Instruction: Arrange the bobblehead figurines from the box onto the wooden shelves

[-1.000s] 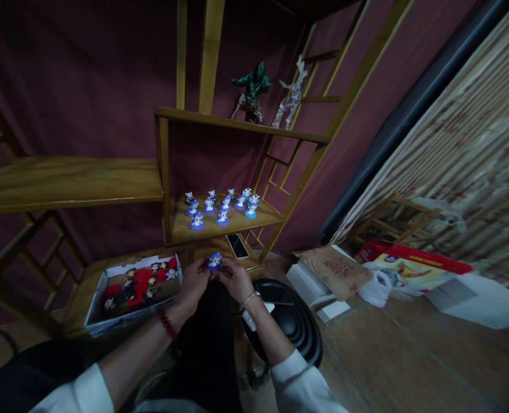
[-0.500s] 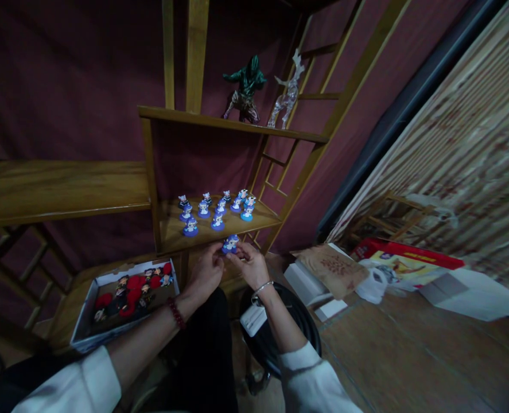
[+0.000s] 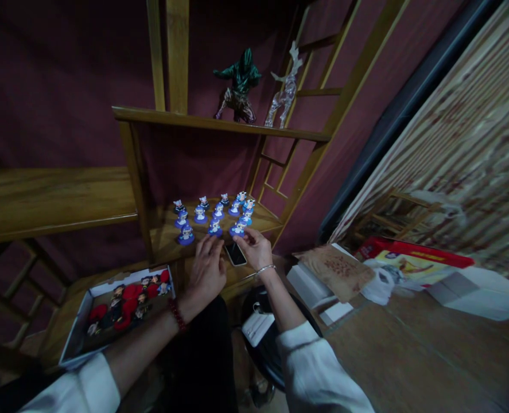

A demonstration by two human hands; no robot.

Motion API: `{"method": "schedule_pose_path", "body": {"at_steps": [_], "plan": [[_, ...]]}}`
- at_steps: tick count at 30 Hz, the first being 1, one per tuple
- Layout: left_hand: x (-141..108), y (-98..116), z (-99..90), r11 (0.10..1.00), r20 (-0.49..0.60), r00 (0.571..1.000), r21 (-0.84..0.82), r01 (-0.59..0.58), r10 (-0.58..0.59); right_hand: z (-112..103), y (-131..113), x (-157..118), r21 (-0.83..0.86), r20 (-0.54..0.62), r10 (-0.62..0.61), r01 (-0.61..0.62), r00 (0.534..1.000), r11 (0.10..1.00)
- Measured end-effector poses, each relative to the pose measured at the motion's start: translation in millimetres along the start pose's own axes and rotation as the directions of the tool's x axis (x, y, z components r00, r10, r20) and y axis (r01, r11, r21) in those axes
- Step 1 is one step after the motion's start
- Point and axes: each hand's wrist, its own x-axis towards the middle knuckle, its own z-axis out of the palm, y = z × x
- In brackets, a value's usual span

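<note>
Several small figurines with purple or blue bases stand in rows on the lower wooden shelf (image 3: 163, 244). My right hand (image 3: 255, 250) grips a purple-based figurine (image 3: 238, 228) at the front right of the rows. My left hand (image 3: 206, 269) is at the shelf's front edge, fingers bent close together, just below another purple-based figurine (image 3: 215, 227); whether its fingertips touch anything is unclear. A phone (image 3: 236, 254) lies between my hands. At the front left of the group stands one more purple-based figurine (image 3: 186, 234).
An open box (image 3: 76, 338) of red and dark figurines sits at lower left. Above, a green-hooded statue (image 3: 240, 86) and a clear deer figure (image 3: 285, 94) stand on the upper shelf. A black stool (image 3: 280, 355) is below; boxes and bags lie on the floor at right.
The figurine held between both hands has moved up and right to the front of the rows, now in my right hand only. My left hand has come away from it, and the phone shows.
</note>
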Motion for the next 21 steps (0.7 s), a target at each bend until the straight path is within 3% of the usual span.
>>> {"method": "schedule_pose_path", "body": {"at_steps": [5,11,21], "plan": [[3,-2,1.2,0.989,0.049,0.997,0.135,-0.064,0.058,10,2,16,-0.183,-0.023,-0.046,0.041,0.999,0.982],[5,-6,4.4,0.969,0.132,0.991,0.243,-0.046,0.014,19,-3,27,-0.349,0.024,-0.073,0.077,0.997,0.934],[14,-5,2.0,0.964,0.199,0.979,0.265,-0.002,-0.053,28,3,33,-0.398,0.060,-0.055,0.074,0.997,0.915]]}}
